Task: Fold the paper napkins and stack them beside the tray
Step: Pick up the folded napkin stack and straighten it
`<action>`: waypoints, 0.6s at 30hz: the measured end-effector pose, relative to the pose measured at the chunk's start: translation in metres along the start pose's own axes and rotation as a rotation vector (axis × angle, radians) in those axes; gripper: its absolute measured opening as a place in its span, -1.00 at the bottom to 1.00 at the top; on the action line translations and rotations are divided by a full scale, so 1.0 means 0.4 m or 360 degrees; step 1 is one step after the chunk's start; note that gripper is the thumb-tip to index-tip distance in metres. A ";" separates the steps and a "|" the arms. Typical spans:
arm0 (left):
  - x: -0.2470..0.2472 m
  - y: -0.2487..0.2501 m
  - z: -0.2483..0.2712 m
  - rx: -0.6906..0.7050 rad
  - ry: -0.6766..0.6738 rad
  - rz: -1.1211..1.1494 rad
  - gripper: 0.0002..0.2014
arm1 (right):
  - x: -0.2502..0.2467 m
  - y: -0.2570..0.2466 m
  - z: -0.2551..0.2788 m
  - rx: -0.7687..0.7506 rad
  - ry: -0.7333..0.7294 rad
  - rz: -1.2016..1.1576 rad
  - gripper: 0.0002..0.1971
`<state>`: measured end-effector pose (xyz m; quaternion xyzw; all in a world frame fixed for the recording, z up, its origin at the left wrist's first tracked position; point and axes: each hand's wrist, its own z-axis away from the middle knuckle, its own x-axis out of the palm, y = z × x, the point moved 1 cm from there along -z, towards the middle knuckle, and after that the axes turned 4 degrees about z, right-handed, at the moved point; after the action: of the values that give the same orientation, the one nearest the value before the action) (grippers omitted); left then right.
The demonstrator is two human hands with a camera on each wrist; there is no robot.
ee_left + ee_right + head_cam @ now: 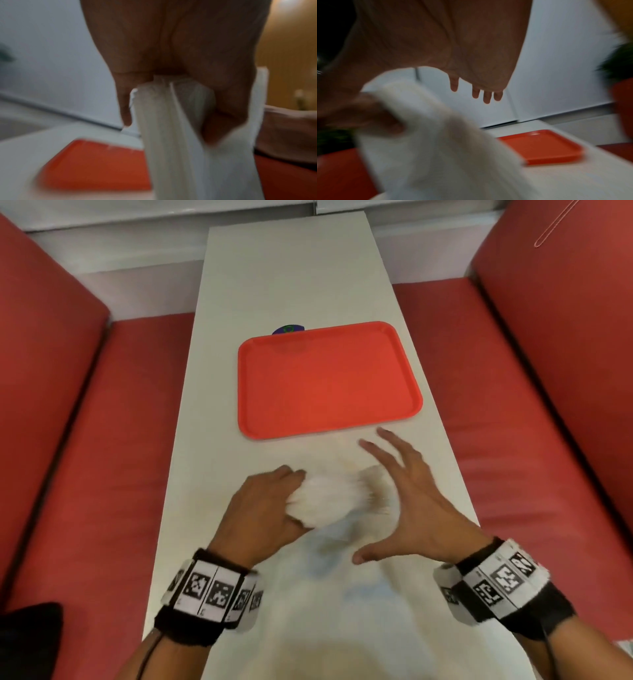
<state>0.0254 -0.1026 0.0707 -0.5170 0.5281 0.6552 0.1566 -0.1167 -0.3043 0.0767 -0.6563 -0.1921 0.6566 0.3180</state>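
My left hand (274, 501) grips a thick bundle of white paper napkins (329, 498) above the near part of the table; the bundle is motion-blurred. In the left wrist view the napkins (171, 135) hang down out of the curled fingers (125, 105). My right hand (400, 487) hovers just right of the bundle with fingers spread and straight, holding nothing. In the right wrist view the napkins (428, 135) blur past below the straight fingertips (487, 97). The orange tray (329, 378) lies empty beyond both hands.
The white table (274, 268) is long and narrow, with red bench seats (102, 440) on both sides. A small dark blue object (287, 329) peeks out behind the tray's far edge. The tray (539, 146) sits near the table's right edge.
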 end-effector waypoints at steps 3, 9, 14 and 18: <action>-0.058 0.089 -0.061 0.0129 -0.0108 -0.0354 -0.56 | 0.045 -0.061 -0.044 -0.0191 -0.0016 0.0121 0.30; -0.123 0.120 -0.075 -0.0102 0.0005 0.0020 -0.51 | 0.042 -0.031 -0.040 0.0268 0.0178 -0.0936 -0.48; -0.035 0.062 -0.023 -0.0733 -0.0022 0.1495 -0.12 | 0.049 -0.019 -0.028 0.0491 0.0287 -0.1574 -0.46; 0.081 0.096 0.022 -0.0807 -0.0089 0.1461 -0.41 | 0.093 -0.013 -0.034 0.0567 0.0363 -0.1697 -0.44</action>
<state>-0.0215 -0.1213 0.0630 -0.2364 0.5208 0.7772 -0.2625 -0.1002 -0.2780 0.0518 -0.4715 -0.3474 0.3526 0.7298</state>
